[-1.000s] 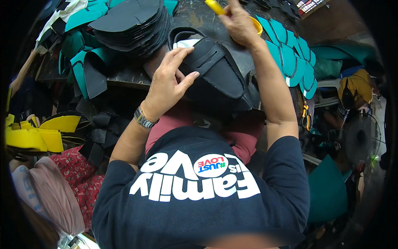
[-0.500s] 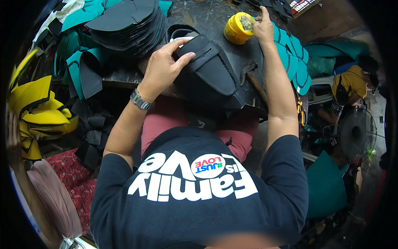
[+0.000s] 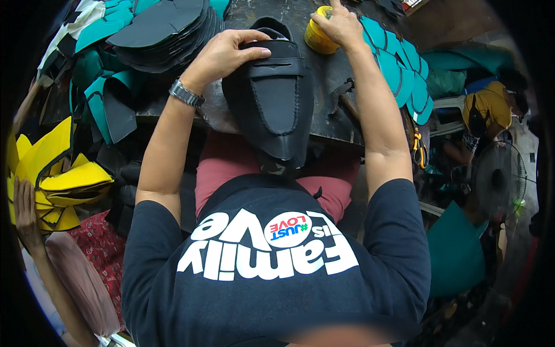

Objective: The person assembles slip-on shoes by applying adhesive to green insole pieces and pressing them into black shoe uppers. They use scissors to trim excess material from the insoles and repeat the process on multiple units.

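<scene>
A black loafer (image 3: 277, 104) with a stitched apron and a slotted strap lies at the table's near edge, its toe pointing toward me. My left hand (image 3: 234, 52) is closed on the shoe's tongue edge, thumb on the outside and fingers over the top. Something pale shows in the shoe's opening. My right hand (image 3: 341, 26) is at the yellow pot (image 3: 319, 39), thumb over its rim and index finger stretched out. Its other fingers are partly hidden, and I see nothing held in it.
A stack of black sheet pieces (image 3: 165, 34) stands at the left, near teal pieces (image 3: 104, 95). More teal pieces (image 3: 399, 58) line the right. A hammer (image 3: 342, 89) lies beside the shoe. Another person's hand (image 3: 26, 202) touches yellow pieces (image 3: 46, 156). A fan (image 3: 498, 176) stands right.
The loafer has turned so its toe points straighter toward me, and it has shifted left with my left hand. My right hand has moved up and left at the pot. Another person's hand reached the yellow pieces.
</scene>
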`<state>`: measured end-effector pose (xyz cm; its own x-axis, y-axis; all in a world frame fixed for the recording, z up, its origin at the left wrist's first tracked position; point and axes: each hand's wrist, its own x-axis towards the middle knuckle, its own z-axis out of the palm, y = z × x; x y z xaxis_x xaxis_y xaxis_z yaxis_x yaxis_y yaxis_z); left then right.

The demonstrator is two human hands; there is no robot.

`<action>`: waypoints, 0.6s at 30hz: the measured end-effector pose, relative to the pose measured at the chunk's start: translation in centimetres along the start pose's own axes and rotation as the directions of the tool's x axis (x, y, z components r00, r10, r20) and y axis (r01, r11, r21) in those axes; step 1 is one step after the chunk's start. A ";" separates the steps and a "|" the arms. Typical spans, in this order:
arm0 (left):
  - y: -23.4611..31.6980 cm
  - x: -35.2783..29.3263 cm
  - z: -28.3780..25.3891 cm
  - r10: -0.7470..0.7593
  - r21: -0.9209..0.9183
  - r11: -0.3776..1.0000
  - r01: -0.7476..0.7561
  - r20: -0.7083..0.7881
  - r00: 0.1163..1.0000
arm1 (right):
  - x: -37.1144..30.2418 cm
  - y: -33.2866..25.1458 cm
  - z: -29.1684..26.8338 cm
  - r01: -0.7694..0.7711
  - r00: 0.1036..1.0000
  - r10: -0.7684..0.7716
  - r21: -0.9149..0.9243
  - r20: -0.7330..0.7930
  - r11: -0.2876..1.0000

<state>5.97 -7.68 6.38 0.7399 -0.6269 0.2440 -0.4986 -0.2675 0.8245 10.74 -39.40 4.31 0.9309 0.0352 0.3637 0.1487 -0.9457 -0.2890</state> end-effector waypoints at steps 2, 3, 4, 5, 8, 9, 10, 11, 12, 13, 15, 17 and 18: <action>-0.6 1.0 -0.1 -0.050 -0.079 0.995 0.057 0.089 0.995 | 0.2 -0.9 0.7 0.135 0.989 -0.147 -0.355 -0.006 0.925; -0.7 1.2 -0.1 -0.033 -0.080 0.996 0.041 0.101 0.994 | 0.1 -1.2 1.0 0.191 0.977 -0.214 -0.516 0.014 0.835; -0.8 1.4 -0.1 -0.019 -0.080 0.996 0.029 0.113 0.993 | 0.2 -1.1 1.0 0.119 0.992 -0.091 -0.395 0.090 0.911; -0.9 1.6 0.0 0.012 -0.087 0.996 -0.001 0.133 0.991 | 0.2 -1.2 1.2 0.102 0.992 -0.064 -0.385 0.110 0.917; -0.7 1.7 0.2 0.046 0.116 0.992 -0.058 0.105 0.993 | 0.7 -0.8 1.5 0.071 0.985 0.001 -0.411 0.171 0.909; -0.5 1.7 0.4 0.087 0.175 0.979 -0.101 0.087 0.992 | 0.9 -0.5 1.4 0.094 0.979 -0.003 -0.440 0.203 0.893; -0.3 1.7 0.6 0.099 0.161 0.981 -0.108 0.064 0.993 | 1.4 -0.8 1.7 -0.023 0.997 0.012 -0.139 -0.078 0.990; 0.0 1.4 0.7 0.027 0.109 0.993 -0.032 0.053 0.998 | 1.2 -0.7 1.6 -0.043 0.933 0.108 0.193 -0.343 0.980; 0.3 1.1 0.9 0.042 0.142 0.989 -0.042 0.004 0.999 | 0.3 0.0 1.0 0.205 0.845 -0.057 0.224 -0.532 0.953; 0.6 0.7 1.0 -0.014 0.206 0.978 0.028 -0.065 0.998 | -0.9 0.5 0.1 0.240 0.824 -0.029 0.302 -0.565 0.923; 1.4 -0.7 1.2 0.101 0.259 0.965 -0.046 -0.204 0.974 | -5.1 1.7 -2.0 0.314 0.792 0.039 0.462 -0.609 0.830; 2.3 -2.6 0.9 0.168 0.309 0.948 -0.079 -0.274 0.947 | -12.6 3.7 -5.9 0.084 0.875 0.107 0.367 -0.471 0.927; 2.8 -3.5 0.5 0.211 0.327 0.938 -0.116 -0.270 0.939 | -16.3 4.2 -7.2 0.113 0.862 0.109 0.396 -0.496 0.911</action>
<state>1.80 -6.60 7.59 0.7119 -0.4476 0.5411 -0.7015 -0.4172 0.5779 -6.21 -46.31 3.58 0.6528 -0.2326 0.7210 0.3728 -0.7298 -0.5730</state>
